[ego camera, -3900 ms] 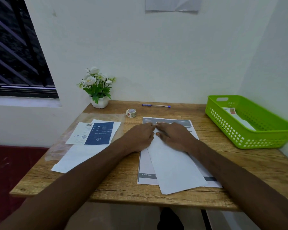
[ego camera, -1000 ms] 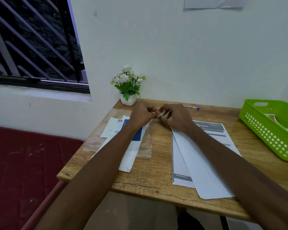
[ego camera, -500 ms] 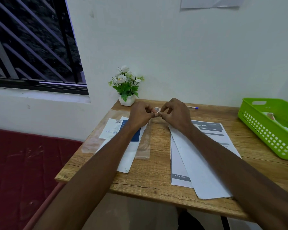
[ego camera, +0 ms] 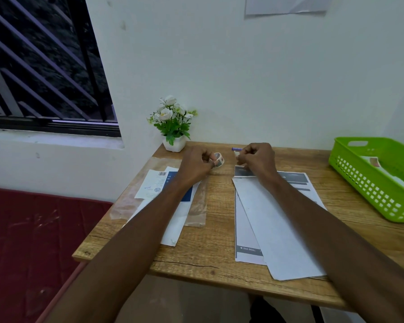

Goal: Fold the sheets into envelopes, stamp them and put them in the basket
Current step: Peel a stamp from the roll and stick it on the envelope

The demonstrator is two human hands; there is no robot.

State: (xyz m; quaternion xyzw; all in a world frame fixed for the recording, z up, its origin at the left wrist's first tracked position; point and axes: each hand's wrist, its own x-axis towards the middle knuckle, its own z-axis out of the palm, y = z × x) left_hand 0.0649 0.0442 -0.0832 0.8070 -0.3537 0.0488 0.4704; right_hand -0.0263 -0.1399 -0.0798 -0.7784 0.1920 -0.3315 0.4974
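My left hand (ego camera: 196, 165) holds the small roll of stamps (ego camera: 218, 159) in curled fingers, raised near the far edge of the tabletop (ego camera: 215, 231). My right hand (ego camera: 257, 159) pinches a small pale piece (ego camera: 237, 154) between thumb and fingertips; likely a stamp, too small to tell for sure. The two hands are apart, a gap between them.

Folded white sheet (ego camera: 275, 229) lies slanted on a printed sheet (ego camera: 245, 229), right of middle, its near end close to the front edge. My right wrist crosses over the far end of these papers.

Left side of tabletop: a stack of papers (ego camera: 154, 185) with a blue panel, partly on a clear plastic sleeve (ego camera: 196, 210), my left forearm over them.

Green basket (ego camera: 368, 183) at the right edge, with a folded piece (ego camera: 374, 162) inside.

Potted flowers (ego camera: 173, 123) at far left corner. A pen (ego camera: 237, 149) along the far edge, mostly hidden behind my right hand.
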